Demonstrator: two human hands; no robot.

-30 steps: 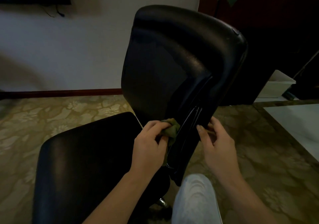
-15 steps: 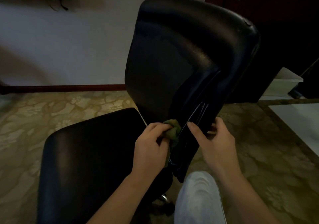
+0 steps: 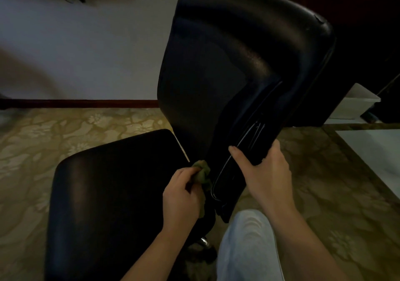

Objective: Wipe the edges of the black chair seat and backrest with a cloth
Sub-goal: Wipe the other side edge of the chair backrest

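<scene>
A black chair fills the middle of the head view. Its tall glossy backrest rises to the right and its flat seat lies at lower left. My left hand grips a bunched green cloth and presses it against the near lower edge of the backrest, just above the seat's rear corner. My right hand grips the backrest's lower back edge, thumb on the near face and fingers wrapped behind it.
Patterned beige carpet surrounds the chair. A white wall with a dark red skirting board runs behind. A white box and a dark cabinet stand at the right, a pale slab lies lower right. My knee is below the backrest.
My left hand has slid the cloth a little down the backrest edge toward the seat. My right hand has closed further round the backrest's lower edge, the thumb now across its near face.
</scene>
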